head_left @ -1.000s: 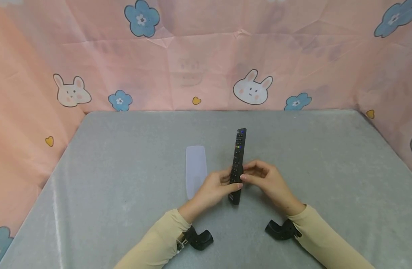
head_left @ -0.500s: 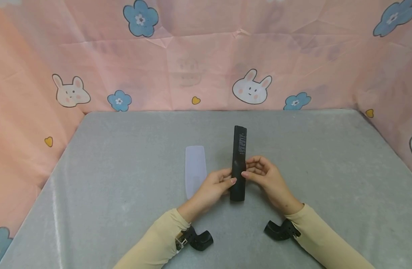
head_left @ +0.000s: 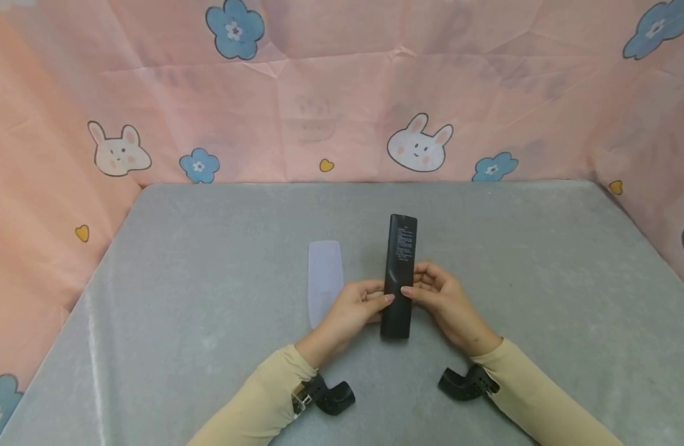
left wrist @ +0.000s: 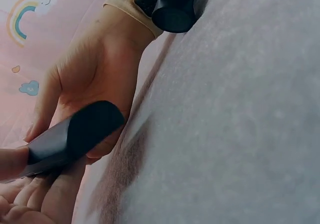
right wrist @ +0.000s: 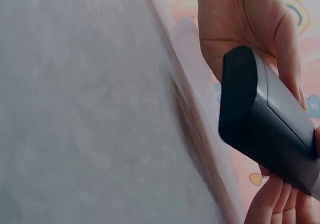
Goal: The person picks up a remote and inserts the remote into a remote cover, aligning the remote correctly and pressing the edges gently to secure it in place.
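Observation:
Both hands hold a black remote control (head_left: 399, 266) above the table, its back with small printed text facing up. My left hand (head_left: 353, 313) grips its left side, thumb lying on the back. From the right side my right hand (head_left: 445, 306) pinches it, thumb on the back near the middle. In the left wrist view the end of the remote control (left wrist: 95, 126) points toward the camera, between the two hands. Its blunt end and a seam show on the remote control (right wrist: 270, 119) in the right wrist view. The button side is hidden underneath.
A pale lavender translucent sleeve-like strip (head_left: 324, 272) lies flat on the grey table (head_left: 208, 266), left of the remote and partly behind the left hand. A pink curtain (head_left: 342, 93) with bunnies and flowers hangs along the table's far edge. Black camera mounts sit at both wrists.
The remote control has been turned over: one second ago its buttons faced up, now its printed back does. Both hands stay in nearly the same place, with the fingers shifted slightly.

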A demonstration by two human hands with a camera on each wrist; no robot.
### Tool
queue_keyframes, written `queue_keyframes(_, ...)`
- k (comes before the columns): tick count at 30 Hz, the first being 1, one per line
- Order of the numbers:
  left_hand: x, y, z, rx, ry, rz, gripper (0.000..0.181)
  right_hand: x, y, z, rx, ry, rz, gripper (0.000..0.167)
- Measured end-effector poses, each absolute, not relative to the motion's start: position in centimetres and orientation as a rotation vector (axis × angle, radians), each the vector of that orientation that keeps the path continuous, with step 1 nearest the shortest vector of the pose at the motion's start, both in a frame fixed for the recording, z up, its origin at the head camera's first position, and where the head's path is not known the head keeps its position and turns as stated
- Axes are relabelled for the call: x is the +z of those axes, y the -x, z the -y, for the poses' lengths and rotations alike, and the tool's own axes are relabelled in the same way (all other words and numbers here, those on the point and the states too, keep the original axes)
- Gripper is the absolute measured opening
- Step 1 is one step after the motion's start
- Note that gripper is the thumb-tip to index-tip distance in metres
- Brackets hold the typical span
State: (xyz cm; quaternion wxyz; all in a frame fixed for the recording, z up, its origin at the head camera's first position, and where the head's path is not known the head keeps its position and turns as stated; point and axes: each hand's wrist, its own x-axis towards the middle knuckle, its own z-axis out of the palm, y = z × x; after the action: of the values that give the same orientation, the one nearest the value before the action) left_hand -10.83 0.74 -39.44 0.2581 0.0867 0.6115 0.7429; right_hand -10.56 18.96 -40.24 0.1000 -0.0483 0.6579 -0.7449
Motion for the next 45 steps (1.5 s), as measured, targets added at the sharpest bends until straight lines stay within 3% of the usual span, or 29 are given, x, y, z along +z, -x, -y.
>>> queue_keyframes(14, -39.6, 11.0, -0.7, 2.019, -0.238, -1.719, 0.029, -40.5, 10.3, -18.6, -2.233, 0.149, -1.998, 0.026)
queue_keyframes(27, -39.4, 11.0, -0.6, 1.972, -0.23, -1.806, 0.027, -40.6, 10.1, -18.2, -2.122, 0.104, -2.251, 0.037)
queue_keyframes(33, -39.2, 11.3, -0.3, 1.931, -0.251, -1.834, 0.03, -40.8, 10.1, -18.1, -2.211, 0.115, -2.171, 0.029)
queue_keyframes(39, -37.9, 12.4, 1.2, 1.737, -0.395, -1.989, 0.033, -40.8, 10.0, -18.0, -2.283, 0.139, -2.114, 0.024)
queue_keyframes(45, -36.7, 14.1, 4.5, 1.362, -0.472, -2.509, 0.024, -40.4, 9.9, -17.9, -2.28, 0.076, -2.086, 0.027)
